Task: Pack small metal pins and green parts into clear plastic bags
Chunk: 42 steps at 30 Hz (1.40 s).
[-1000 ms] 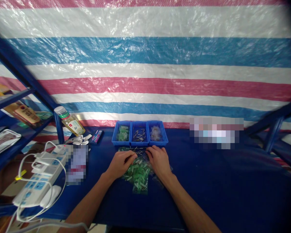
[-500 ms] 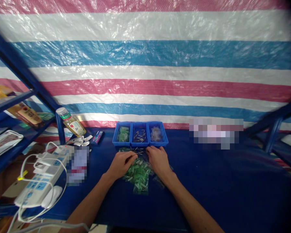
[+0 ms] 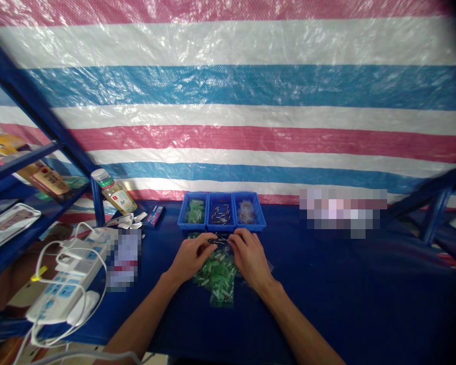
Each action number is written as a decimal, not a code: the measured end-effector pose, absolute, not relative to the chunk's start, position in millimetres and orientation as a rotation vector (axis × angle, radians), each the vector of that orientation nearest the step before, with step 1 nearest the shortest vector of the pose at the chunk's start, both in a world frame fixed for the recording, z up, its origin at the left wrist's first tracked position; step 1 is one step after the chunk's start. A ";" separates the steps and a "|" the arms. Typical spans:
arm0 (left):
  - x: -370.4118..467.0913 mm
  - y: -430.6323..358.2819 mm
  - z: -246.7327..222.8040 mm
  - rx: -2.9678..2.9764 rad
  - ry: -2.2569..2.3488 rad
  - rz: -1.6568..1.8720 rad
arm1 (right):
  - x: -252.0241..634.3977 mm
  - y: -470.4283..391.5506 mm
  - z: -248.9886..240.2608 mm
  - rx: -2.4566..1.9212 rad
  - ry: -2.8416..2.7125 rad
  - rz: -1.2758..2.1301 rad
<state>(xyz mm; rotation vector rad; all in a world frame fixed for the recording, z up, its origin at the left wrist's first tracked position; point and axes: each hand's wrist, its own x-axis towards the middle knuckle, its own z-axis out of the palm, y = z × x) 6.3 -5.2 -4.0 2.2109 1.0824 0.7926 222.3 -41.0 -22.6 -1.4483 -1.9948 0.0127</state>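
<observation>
My left hand (image 3: 190, 259) has its thumb and fingers pinched together at the ends of some slim dark metal pins (image 3: 221, 237). Facing it, my right hand (image 3: 251, 258) has bent fingers whose tips meet at the other side of these pins; what they grip is too small to make out. Below and between both hands lies a pile of small clear and green plastic bags (image 3: 221, 281), with slim pieces in them. Just beyond my fingers stand three joined blue bins: green packets (image 3: 195, 210) in the left one, loose metal pins (image 3: 219, 213) in the middle, clear packets (image 3: 247, 212) in the right.
On the left lie a white power strip (image 3: 57, 294) with looped cables, a white mouse-shaped item (image 3: 82, 308), a small blue box (image 3: 154, 216) and a capped bottle (image 3: 116, 192). Blue frame posts (image 3: 97, 203) flank the blue table (image 3: 327, 284). A striped sheet (image 3: 251, 86) hangs behind.
My left fingers have shifted slightly up and right to the pins, and my right fingertips have come a little lower. The view has moved slightly.
</observation>
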 end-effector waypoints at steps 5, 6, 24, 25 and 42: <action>6.2 -4.9 -4.5 2.223 1.073 0.786 | 221.5 -43.0 -20.2 -1.368 -1.872 0.016; 6.1 -4.9 -4.6 2.222 1.070 0.787 | 221.2 -44.2 -19.5 -1.339 -1.851 0.012; 5.6 -6.6 -1.5 2.353 0.962 0.765 | 213.8 -50.9 -34.6 -1.040 -1.889 0.191; 5.2 -6.7 -2.3 2.358 0.956 0.770 | 213.0 -51.2 -33.7 -1.033 -1.876 0.210; 3.2 -7.4 -3.9 2.376 0.930 0.818 | 204.4 -53.8 -22.6 -1.139 -1.904 0.278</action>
